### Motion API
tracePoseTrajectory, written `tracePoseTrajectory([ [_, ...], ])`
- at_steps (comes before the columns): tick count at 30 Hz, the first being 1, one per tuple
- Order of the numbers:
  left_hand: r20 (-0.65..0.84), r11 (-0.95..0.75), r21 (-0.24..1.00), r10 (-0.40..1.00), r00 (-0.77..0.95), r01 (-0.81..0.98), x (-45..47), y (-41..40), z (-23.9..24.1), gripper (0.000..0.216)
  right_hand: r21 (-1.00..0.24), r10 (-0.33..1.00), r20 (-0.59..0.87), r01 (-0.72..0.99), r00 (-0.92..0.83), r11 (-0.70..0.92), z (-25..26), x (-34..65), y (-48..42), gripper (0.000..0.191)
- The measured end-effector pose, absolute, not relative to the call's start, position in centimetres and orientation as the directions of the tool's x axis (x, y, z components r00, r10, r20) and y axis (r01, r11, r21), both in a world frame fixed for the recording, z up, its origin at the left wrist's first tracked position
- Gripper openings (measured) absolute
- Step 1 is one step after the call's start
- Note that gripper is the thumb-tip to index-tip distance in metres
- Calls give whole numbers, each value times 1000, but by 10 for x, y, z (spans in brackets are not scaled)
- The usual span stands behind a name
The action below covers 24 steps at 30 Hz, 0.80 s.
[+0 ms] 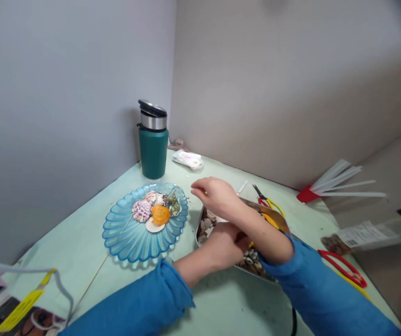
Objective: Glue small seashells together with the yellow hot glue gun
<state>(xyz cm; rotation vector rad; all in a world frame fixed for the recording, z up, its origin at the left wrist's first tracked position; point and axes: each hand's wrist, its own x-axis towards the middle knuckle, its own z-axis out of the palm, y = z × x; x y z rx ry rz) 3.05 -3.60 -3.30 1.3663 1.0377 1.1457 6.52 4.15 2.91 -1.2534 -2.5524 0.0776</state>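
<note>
My right hand (217, 195) reaches left across the metal tray (198, 228), toward the blue shell-shaped plate (133, 247). Its fingers are bent and drawn together at the tips; anything between them is too small to make out. Crossed beneath the right forearm, my left hand (225, 246) is over the tray with its fingers curled in. The right wrist partly covers those fingers, so what they hold is hidden. Small brown and grey shells (252, 261) lie in the tray. On the plate sit an orange shell (160, 214), a purple-speckled shell (141, 211) and several others.
A green bottle (153, 151) with its lid tilted stands behind the plate, near a white packet (188, 159). Small pliers (269, 200) lie behind the tray. To the right are red-handled scissors (343, 268), a labelled bag (364, 235) and a red holder (307, 194) with white sticks.
</note>
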Motion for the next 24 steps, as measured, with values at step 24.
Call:
tracePoseTrajectory([
  [24,265,-489,374,870,415,788,13,-2,-34,20,-75,975,85,974,-208,214,-18,219,-61,27],
])
